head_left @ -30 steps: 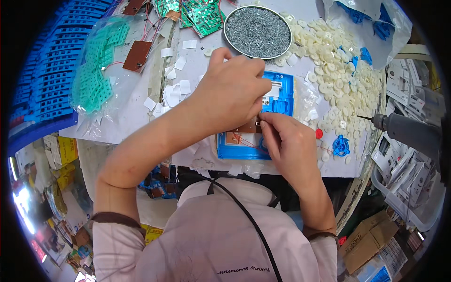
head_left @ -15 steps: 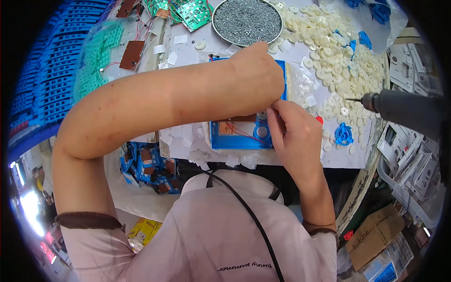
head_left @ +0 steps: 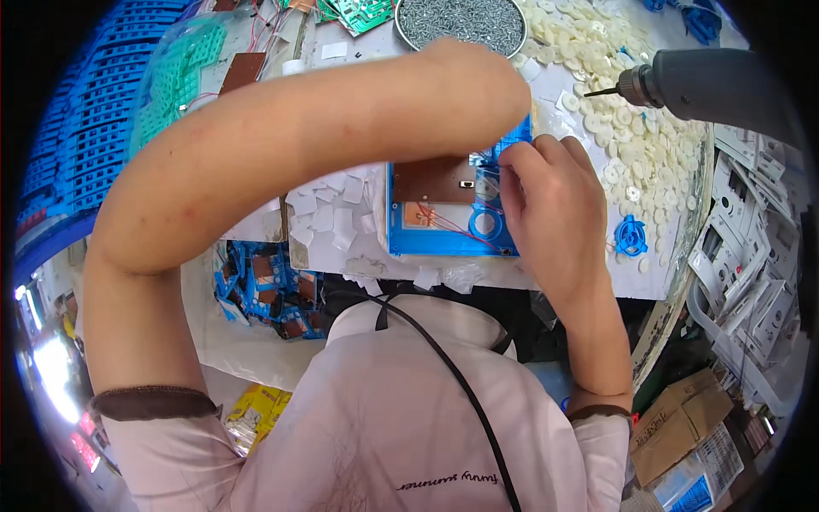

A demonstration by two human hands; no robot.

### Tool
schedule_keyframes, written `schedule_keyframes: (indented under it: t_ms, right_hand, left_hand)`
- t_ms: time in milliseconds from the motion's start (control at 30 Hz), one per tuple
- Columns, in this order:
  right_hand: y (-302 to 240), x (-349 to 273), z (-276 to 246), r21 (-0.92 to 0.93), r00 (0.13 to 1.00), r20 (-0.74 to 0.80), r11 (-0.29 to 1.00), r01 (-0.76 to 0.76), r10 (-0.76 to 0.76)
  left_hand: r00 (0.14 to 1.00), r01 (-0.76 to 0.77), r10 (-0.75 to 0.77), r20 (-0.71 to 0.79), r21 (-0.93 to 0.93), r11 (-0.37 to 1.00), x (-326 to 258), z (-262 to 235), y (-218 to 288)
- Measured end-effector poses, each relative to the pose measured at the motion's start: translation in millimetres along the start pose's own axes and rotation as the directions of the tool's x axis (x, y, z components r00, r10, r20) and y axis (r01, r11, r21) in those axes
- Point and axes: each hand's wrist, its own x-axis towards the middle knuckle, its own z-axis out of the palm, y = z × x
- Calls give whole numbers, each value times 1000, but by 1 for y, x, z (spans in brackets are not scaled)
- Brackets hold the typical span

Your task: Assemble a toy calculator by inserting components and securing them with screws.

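Observation:
A blue plastic frame [head_left: 444, 235] lies on the white bench top with a brown circuit board [head_left: 433, 179] set in it and thin red wires [head_left: 452, 226] running across it. My right hand [head_left: 554, 209] rests on the frame's right side, its fingertips pinched on the thin wires beside the board. My left forearm crosses the view from the lower left. My left hand [head_left: 478, 85] hangs over the frame's far right corner with its fingers hidden behind its back. Whether it holds anything does not show.
A grey powered screwdriver [head_left: 708, 81] hangs at the upper right, bit pointing left. A round tray of screws [head_left: 461, 21] and a heap of white plastic discs [head_left: 636, 136] lie behind. White paper scraps [head_left: 328, 209], a green parts bag [head_left: 175, 90], blue stacked trays [head_left: 81, 136], cardboard boxes [head_left: 682, 427] surround.
My left arm has swung further right across the bench, so the hand now sits over the frame's far right corner. The right hand stays at the wires, and the view has closed in on the frame.

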Motion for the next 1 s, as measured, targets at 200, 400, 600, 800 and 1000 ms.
schedule_keyframes:
  t_ms: [200, 400, 600, 800, 1000]
  right_hand:
    - [0, 10, -5, -109, 993, 107, 992, 67, -55]
    - [7, 20, -5, -67, 978, 119, 982, 179, -171]
    - [7, 24, -12, 80, 975, 210, 995, 53, -69]
    - [19, 28, 15, 167, 978, -84, 965, 204, -192]
    - [30, 20, 33, 325, 998, -34, 945, -39, 53]
  left_hand:
    - [998, 27, -25, 61, -39, 999, 11, -6, 1]
    - [1000, 5, -7, -13, -112, 994, 3, 2, -23]
    - [990, -87, 36, -137, -383, 920, -14, 19, -32]
    - [965, -124, 0, -263, -456, 881, -16, 32, -33]
    - [961, -72, -45, -271, -408, 910, -15, 42, -34]
